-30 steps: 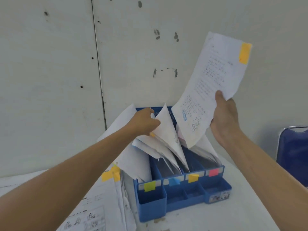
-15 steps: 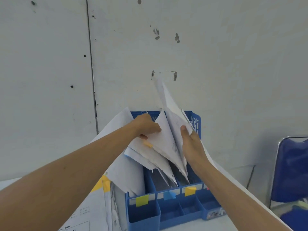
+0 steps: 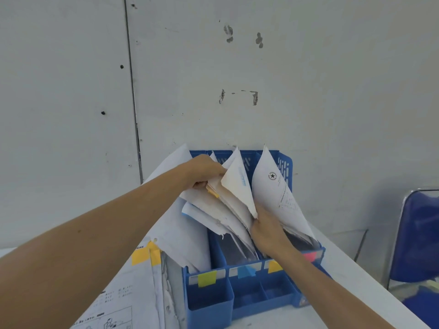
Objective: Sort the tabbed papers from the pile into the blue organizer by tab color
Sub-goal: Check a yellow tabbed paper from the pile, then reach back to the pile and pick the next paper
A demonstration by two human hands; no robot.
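This is a single wide-angle view from the person's head, facing forward and slightly down. The grey wall [image 3: 308,67] fills the upper half. The blue organizer [image 3: 209,302] sits close, low in the centre on the white table [image 3: 344,281]. Both forearms enter from the bottom corners, and the left hand [image 3: 204,172] and right hand [image 3: 268,231] meet at its papers [image 3: 237,186]. A blue chair [image 3: 418,233] is cut off by the right edge.

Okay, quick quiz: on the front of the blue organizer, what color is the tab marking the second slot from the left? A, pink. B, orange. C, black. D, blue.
D: on the blue organizer, the second-slot tab is light blue, with a yellow-green tab to its left and a yellow-orange tab to its right.
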